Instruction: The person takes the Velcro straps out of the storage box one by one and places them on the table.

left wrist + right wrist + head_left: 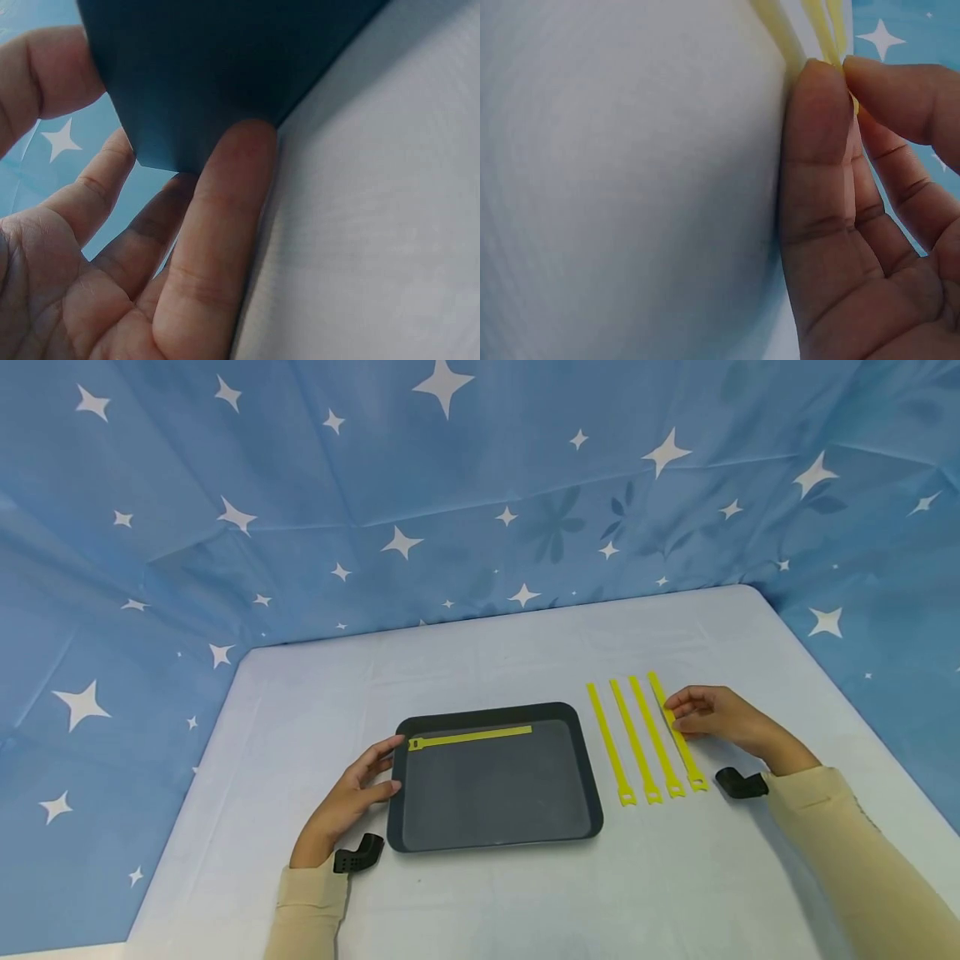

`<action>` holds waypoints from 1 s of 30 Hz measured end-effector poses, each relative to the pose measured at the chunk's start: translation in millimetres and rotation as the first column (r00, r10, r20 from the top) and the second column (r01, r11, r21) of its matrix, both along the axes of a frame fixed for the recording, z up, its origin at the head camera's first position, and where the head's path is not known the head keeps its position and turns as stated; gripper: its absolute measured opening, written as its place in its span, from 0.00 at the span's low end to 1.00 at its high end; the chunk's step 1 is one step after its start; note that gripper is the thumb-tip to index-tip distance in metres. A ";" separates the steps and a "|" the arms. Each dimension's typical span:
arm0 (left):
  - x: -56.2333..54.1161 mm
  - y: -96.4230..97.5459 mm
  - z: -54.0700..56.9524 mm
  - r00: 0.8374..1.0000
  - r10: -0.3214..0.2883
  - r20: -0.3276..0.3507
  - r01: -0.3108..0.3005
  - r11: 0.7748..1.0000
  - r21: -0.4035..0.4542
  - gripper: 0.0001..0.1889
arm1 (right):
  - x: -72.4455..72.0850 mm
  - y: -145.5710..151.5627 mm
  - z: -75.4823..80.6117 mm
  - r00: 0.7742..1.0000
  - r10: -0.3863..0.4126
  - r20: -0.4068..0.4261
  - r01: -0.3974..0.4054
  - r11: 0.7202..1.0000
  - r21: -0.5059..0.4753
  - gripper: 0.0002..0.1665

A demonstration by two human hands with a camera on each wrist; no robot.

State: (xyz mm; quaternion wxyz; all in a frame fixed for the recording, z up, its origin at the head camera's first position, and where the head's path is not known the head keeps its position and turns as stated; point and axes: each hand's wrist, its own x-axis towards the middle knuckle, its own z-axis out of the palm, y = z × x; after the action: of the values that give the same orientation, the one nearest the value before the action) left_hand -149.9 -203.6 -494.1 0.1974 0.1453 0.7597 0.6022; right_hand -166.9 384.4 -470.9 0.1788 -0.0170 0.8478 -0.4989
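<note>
Four yellow straps [656, 735] beside dark tray [495, 802]

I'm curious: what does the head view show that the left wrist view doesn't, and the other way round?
Only the head view shows one yellow strap lying in the tray, the four yellow straps on the table to the tray's right, and the right hand pinching the rightmost of them.

Only the left wrist view shows the palm of the left hand and a close look at the tray's outside wall.

Both share the left hand touching the tray, the white table and the star-patterned blue cloth.
</note>
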 end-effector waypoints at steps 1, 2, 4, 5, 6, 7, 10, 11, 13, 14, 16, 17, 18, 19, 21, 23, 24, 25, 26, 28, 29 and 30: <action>0.0 0.0 0.1 1.000 -0.001 0.000 0.001 1.000 0.002 0.38 | 0.0 -1.2 0.4 1.000 0.001 -0.010 -0.001 1.000 0.018 0.22; 0.0 0.0 0.2 1.000 -0.003 0.000 0.003 1.000 0.004 0.38 | 0.1 -2.5 1.3 1.000 0.005 -0.024 -0.004 0.999 0.039 0.21; 0.0 0.0 0.3 1.000 -0.004 0.001 0.004 1.000 0.007 0.38 | 0.4 -5.0 3.2 0.999 0.017 -0.050 -0.013 0.997 0.077 0.19; 0.1 0.0 0.3 1.000 -0.003 0.001 0.003 1.000 0.007 0.38 | 0.8 -6.2 4.3 0.998 0.022 -0.062 -0.016 0.995 0.094 0.18; 0.1 0.1 0.4 1.000 -0.003 0.001 0.003 1.000 0.007 0.38 | 1.0 -7.1 5.1 0.997 0.028 -0.075 -0.019 0.993 0.112 0.18; 0.0 0.1 0.4 1.000 -0.003 0.000 0.003 1.000 0.006 0.38 | 1.5 -8.0 6.0 0.996 0.032 -0.085 -0.021 0.992 0.127 0.17; -0.3 0.3 0.2 1.000 -0.003 -0.001 0.003 1.000 0.004 0.38 | 2.5 -9.3 7.3 0.993 0.037 -0.110 -0.017 0.983 0.182 0.16; -0.4 0.4 0.1 1.000 -0.003 -0.001 0.003 1.000 0.003 0.38 | 2.7 -9.6 7.4 0.993 0.038 -0.115 -0.014 0.980 0.199 0.16; -0.8 0.5 -0.2 1.000 -0.003 -0.003 0.003 1.000 0.001 0.38 | 2.9 -9.9 6.9 0.993 0.034 -0.117 -0.007 0.975 0.224 0.16; -0.9 0.5 -0.3 1.000 -0.003 -0.003 0.003 1.000 0.001 0.38 | 3.0 -10.0 6.6 0.993 0.031 -0.117 -0.003 0.972 0.233 0.16; -1.0 0.5 -0.5 1.000 -0.001 -0.003 0.001 1.000 0.001 0.38 | 3.1 -10.3 6.4 0.994 0.025 -0.110 0.001 0.972 0.235 0.15; -0.9 0.4 -0.5 1.000 -0.001 -0.003 0.001 1.000 0.003 0.38 | 3.3 -10.2 6.6 0.994 0.023 -0.108 0.003 0.972 0.237 0.15; -0.8 0.3 -0.6 1.000 -0.002 -0.002 0.002 1.000 0.005 0.38 | 3.7 -10.2 7.2 0.994 0.020 -0.106 0.006 0.972 0.236 0.16; -0.8 0.2 -0.6 1.000 -0.003 -0.002 0.003 1.000 0.008 0.38 | 4.1 -10.4 8.0 0.994 0.019 -0.108 0.007 0.971 0.237 0.15; -0.9 0.2 -0.6 1.000 -0.005 -0.001 0.005 1.000 0.014 0.38 | 4.9 -10.4 10.1 0.993 0.022 -0.120 0.008 0.970 0.243 0.15; -1.0 0.1 -0.6 1.000 -0.007 0.001 0.007 1.000 0.020 0.38 | 5.9 -11.0 12.9 0.991 0.024 -0.135 0.011 0.969 0.248 0.15; -1.2 0.2 -0.5 1.000 -0.009 0.002 0.009 1.000 0.023 0.38 | 6.3 -11.5 14.4 0.989 0.026 -0.145 0.011 0.968 0.252 0.14; -1.3 0.3 -0.5 1.000 -0.008 0.002 0.008 1.000 0.026 0.38 | 6.7 -12.2 15.8 0.987 0.030 -0.156 0.011 0.967 0.255 0.14; -1.4 0.4 -0.4 1.000 -0.008 0.003 0.008 1.000 0.029 0.38 | 7.0 -12.7 17.3 0.985 0.034 -0.169 0.011 0.966 0.259 0.14; -1.3 0.6 -0.3 1.000 -0.007 0.005 0.007 0.999 0.036 0.38 | 7.4 -14.5 20.1 0.980 0.041 -0.196 0.014 0.963 0.268 0.14; -1.1 0.7 0.0 1.000 -0.007 0.005 0.007 0.999 0.038 0.38 | 7.4 -15.6 21.3 0.977 0.044 -0.210 0.015 0.962 0.271 0.14; -0.9 0.8 0.4 1.000 -0.009 0.002 0.009 0.999 0.042 0.38 | 7.4 -16.8 22.7 0.974 0.047 -0.223 0.017 0.961 0.274 0.14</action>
State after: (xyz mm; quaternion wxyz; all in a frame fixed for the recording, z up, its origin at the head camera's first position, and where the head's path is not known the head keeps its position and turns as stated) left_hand -150.8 -202.8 -493.7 0.1978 0.1522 0.7460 0.6175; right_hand -159.5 367.5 -448.2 0.0849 -0.0556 0.9235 -0.3699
